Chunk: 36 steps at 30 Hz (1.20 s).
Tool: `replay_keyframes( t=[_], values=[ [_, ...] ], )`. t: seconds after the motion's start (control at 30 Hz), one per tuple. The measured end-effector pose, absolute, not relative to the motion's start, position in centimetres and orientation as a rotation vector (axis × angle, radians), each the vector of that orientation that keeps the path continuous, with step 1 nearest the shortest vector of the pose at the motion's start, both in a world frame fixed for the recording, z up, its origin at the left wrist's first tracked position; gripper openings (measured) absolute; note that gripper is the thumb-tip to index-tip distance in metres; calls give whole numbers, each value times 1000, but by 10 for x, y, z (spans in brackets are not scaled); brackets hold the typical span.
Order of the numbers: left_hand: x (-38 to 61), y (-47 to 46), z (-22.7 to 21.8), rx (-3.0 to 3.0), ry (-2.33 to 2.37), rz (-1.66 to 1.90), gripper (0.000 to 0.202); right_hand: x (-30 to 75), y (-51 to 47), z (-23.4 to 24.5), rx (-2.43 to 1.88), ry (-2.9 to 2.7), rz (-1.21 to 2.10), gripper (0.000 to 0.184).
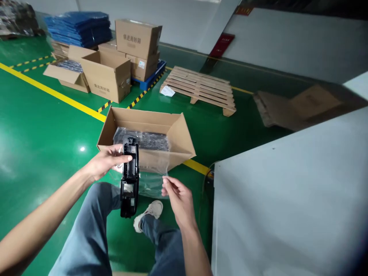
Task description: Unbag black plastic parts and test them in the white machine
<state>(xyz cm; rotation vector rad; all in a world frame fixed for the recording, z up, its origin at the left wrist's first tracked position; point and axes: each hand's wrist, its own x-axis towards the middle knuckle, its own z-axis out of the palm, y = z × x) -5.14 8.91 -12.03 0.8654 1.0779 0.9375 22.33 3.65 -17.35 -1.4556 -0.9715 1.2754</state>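
My left hand point(107, 161) is closed around a long black plastic part point(130, 172) with rectangular openings, its thumb lying on the front. The part hangs upright before my knees. To its right, my right hand point(179, 197) pinches the edge of a clear plastic bag point(153, 182) between thumb and fingers. The bag spreads out behind the black part, and how far it covers the part I cannot tell. Just beyond stands an open cardboard box point(181, 140), with plastic-wrapped dark items point(153, 140) inside.
A grey panel point(287, 199) fills the right side. Farther off are a wooden pallet point(201, 86), an open carton point(107, 74), stacked closed cartons point(138, 40) and blue sheets point(79, 28). A yellow line point(51, 92) crosses the green floor.
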Motion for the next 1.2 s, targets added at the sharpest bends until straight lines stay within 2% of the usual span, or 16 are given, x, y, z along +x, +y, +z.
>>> replay_keyframes(
  t=[0.17, 0.33, 0.5, 0.63, 0.77, 0.93, 1.0, 1.1, 1.2],
  values=[
    [-50, 129, -141, 773, 1167, 928, 58, 224, 80, -207, -1325, -839, 1299, 44],
    [-37, 181, -151, 705, 1090, 907, 58, 234, 121, -228, -1234, -722, 1293, 44],
    [-24, 228, -151, 794, 1016, 865, 44, 252, 144, -244, -1226, -744, 1284, 44],
    [-25, 273, -155, 855, 1014, 944, 36, 266, 147, -263, -1298, -681, 1194, 64],
    [-29, 326, -176, 812, 1091, 1059, 22, 275, 143, -285, -1621, -577, 1009, 56],
    [-22, 372, -226, 726, 1156, 1061, 35, 276, 132, -300, -1772, -889, 1071, 55],
    [-16, 381, -251, 717, 1219, 986, 44, 273, 125, -306, -1801, -1110, 1059, 47],
    [-1, 390, -289, 743, 1297, 864, 55, 264, 112, -316, -1713, -1597, 922, 32],
    [20, 398, -323, 769, 1306, 766, 56, 252, 98, -327, -1551, -2047, 657, 20]
  ],
)
